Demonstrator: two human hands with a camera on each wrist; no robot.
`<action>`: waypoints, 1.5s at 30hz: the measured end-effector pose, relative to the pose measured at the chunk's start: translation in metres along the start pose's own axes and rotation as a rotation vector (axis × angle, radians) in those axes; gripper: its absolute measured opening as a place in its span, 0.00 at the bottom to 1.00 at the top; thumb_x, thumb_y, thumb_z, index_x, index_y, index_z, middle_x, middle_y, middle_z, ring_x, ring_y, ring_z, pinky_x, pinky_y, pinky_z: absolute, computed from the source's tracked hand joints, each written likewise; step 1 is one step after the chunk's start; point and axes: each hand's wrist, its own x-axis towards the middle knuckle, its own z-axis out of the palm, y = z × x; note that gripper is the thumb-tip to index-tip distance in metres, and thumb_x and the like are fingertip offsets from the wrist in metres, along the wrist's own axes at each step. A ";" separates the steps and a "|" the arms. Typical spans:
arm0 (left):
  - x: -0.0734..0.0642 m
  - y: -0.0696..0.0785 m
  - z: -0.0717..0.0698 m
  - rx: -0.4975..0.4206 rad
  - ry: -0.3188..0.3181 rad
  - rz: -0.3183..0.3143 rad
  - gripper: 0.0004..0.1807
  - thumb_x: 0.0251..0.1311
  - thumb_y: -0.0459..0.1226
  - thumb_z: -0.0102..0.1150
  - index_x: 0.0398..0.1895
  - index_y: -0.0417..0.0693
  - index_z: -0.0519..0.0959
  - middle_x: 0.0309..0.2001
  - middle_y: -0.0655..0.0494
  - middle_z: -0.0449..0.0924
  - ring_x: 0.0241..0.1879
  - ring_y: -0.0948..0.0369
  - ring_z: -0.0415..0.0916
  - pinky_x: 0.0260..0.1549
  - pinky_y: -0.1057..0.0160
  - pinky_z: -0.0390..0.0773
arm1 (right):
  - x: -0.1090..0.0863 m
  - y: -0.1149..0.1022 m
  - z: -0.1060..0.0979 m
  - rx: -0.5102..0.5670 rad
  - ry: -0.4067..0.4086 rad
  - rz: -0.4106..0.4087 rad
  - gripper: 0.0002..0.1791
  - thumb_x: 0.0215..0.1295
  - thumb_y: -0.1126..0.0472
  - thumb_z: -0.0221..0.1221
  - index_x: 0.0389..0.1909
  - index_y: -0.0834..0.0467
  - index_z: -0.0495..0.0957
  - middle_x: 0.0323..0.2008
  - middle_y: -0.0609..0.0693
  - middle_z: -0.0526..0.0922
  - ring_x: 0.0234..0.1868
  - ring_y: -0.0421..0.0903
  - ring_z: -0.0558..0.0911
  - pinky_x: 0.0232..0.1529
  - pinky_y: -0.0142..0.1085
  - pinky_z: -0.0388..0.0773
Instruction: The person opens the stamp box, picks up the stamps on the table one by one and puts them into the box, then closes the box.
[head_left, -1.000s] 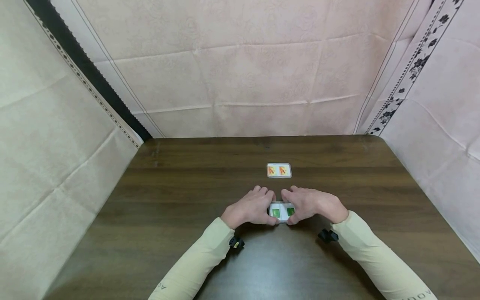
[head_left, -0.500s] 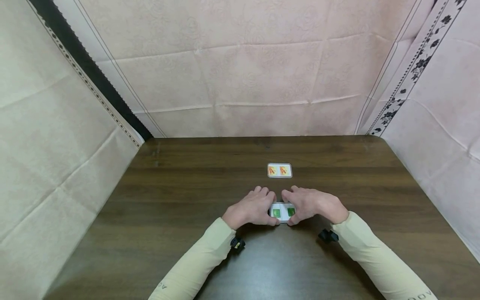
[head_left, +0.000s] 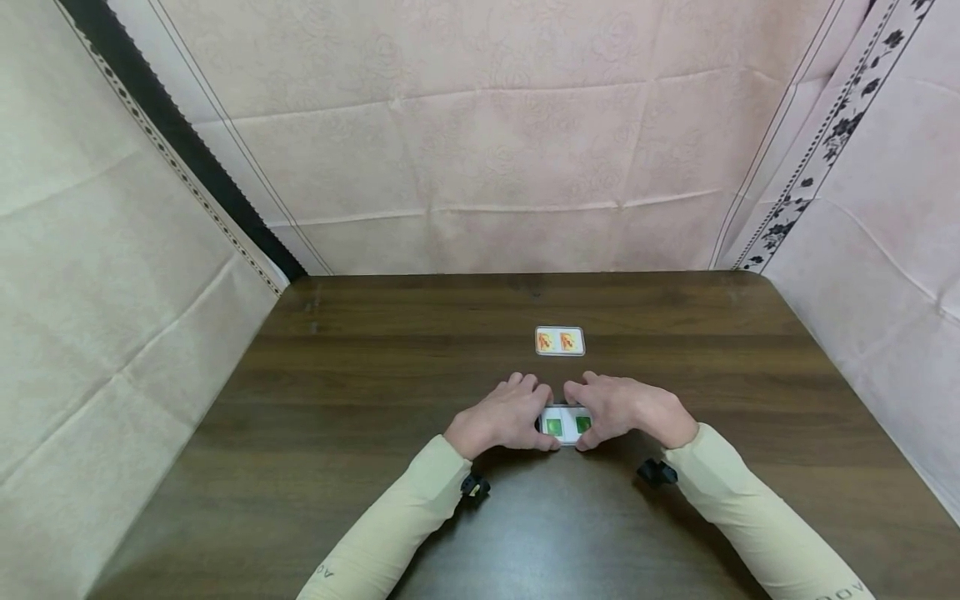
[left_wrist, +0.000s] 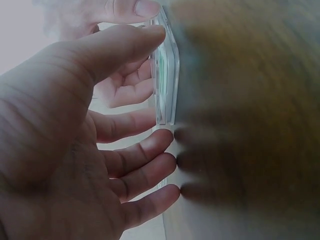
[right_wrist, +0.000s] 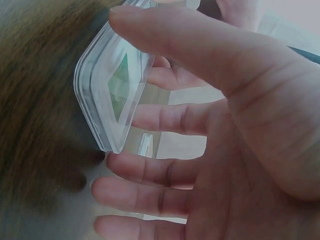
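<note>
A small clear plastic case (head_left: 568, 423) with two green squares on a white face lies on the table in front of me. My left hand (head_left: 506, 415) pinches its left end, thumb (left_wrist: 150, 36) on the near edge and forefinger at the far edge. At the opposite end my right hand (head_left: 626, 408) holds it the same way. In the right wrist view the case's layered transparent rim (right_wrist: 92, 95) shows beneath the thumb. The other fingers of both hands spread beyond the far edge, tips close to the tabletop. Parts of both ends are hidden under the hands.
A similar flat case (head_left: 559, 341) with two orange pictures lies farther back on the dark wooden table (head_left: 390, 333). Pale cloth (head_left: 487, 167) hangs behind the table and along both sides. Each wrist carries a small black camera (head_left: 657, 472).
</note>
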 end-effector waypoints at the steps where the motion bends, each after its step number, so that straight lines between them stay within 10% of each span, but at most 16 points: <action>1: 0.000 0.000 0.000 0.000 0.000 0.001 0.31 0.55 0.61 0.64 0.52 0.51 0.73 0.43 0.58 0.71 0.43 0.60 0.62 0.43 0.66 0.68 | 0.000 0.000 0.000 -0.003 0.001 -0.001 0.31 0.50 0.45 0.73 0.51 0.48 0.70 0.43 0.51 0.71 0.38 0.48 0.74 0.37 0.41 0.73; 31: -0.005 -0.020 -0.012 -0.086 -0.050 -0.034 0.35 0.58 0.60 0.62 0.65 0.55 0.70 0.56 0.55 0.70 0.52 0.59 0.65 0.53 0.59 0.72 | -0.004 0.020 -0.013 0.035 0.059 -0.049 0.23 0.60 0.46 0.67 0.52 0.51 0.74 0.41 0.50 0.75 0.37 0.46 0.73 0.34 0.39 0.70; 45: -0.007 -0.046 -0.049 -0.081 -0.011 -0.082 0.31 0.65 0.55 0.57 0.67 0.51 0.70 0.63 0.51 0.70 0.58 0.56 0.66 0.60 0.54 0.73 | -0.008 0.051 -0.041 -0.053 0.082 -0.024 0.26 0.66 0.46 0.61 0.58 0.56 0.74 0.52 0.57 0.77 0.47 0.51 0.78 0.47 0.49 0.77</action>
